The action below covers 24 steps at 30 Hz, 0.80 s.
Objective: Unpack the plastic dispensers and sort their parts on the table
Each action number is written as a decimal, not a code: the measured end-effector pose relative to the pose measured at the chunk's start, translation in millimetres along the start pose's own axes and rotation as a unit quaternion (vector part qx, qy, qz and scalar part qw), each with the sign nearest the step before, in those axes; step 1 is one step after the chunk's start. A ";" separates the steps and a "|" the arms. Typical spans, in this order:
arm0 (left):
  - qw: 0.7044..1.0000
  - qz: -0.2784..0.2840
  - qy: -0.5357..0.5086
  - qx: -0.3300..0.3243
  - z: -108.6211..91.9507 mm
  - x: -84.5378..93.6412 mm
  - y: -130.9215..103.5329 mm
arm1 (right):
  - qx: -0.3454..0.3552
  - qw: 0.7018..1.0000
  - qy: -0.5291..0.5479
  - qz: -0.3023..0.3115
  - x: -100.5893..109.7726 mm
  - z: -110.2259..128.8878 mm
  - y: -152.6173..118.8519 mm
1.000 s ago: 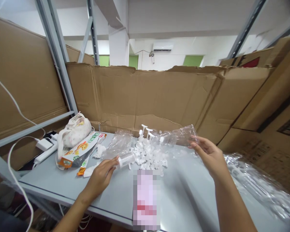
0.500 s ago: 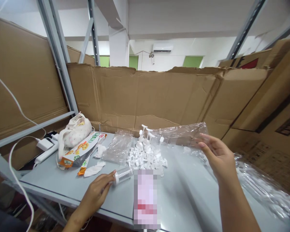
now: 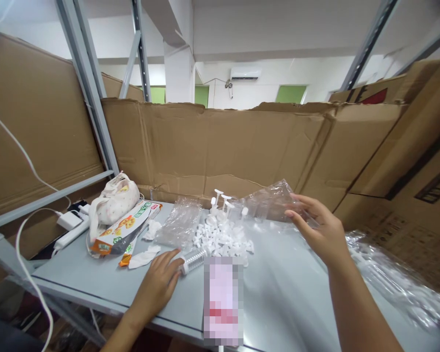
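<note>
My left hand (image 3: 161, 281) rests low over the table's near left part, its fingertips at the white end of a clear ribbed cylinder (image 3: 193, 260) lying on its side. To the right, my right hand (image 3: 317, 227) pinches a clear plastic bag (image 3: 269, 200) between thumb and fingers and holds it raised above the table. Between the hands lies a heap of small white plastic parts (image 3: 222, 237), a few T-shaped ones standing up at its back. A pixelated pink item (image 3: 223, 298) is in front of the heap.
Flat clear bags (image 3: 179, 222), crumpled tissue (image 3: 144, 256), a printed box (image 3: 128, 227), a white pouch (image 3: 117, 200) and a power strip (image 3: 71, 234) sit on the left. Bagged clear parts (image 3: 396, 281) lie at right. Cardboard (image 3: 223, 146) walls the back.
My right hand has moved left, and the bag in it has bunched up and tilted. My left hand has shifted slightly right along with the clear cylinder, its fingers more spread.
</note>
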<state>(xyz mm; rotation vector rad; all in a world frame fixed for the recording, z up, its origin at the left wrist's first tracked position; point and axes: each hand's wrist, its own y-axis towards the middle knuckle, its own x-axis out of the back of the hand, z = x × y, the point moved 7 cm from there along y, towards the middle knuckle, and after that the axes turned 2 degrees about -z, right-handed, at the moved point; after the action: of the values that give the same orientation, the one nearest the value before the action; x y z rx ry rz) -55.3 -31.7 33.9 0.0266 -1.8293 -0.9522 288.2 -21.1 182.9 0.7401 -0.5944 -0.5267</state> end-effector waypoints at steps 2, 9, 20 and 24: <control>1.000 -0.011 0.008 -0.025 -10.7 -1.8 7.6 | 0.000 1.000 -0.002 0.003 -0.8 -2.0 0.6; 0.976 0.065 -0.202 -0.043 -58.0 -21.2 43.6 | 0.028 0.999 -0.034 0.010 -8.1 4.0 3.6; 0.686 0.090 -0.639 0.336 -34.1 -114.4 105.7 | -0.018 0.998 0.052 0.005 -9.4 8.7 6.9; 0.706 0.069 -0.618 0.340 -29.4 -111.2 118.0 | -0.062 0.992 0.106 0.002 -11.5 -2.3 7.4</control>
<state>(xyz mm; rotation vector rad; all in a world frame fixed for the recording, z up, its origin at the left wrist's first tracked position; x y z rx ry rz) 66.5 78.9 25.1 -0.3809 -3.2873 0.0263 283.2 -8.2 183.6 0.6668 -0.3620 -0.4696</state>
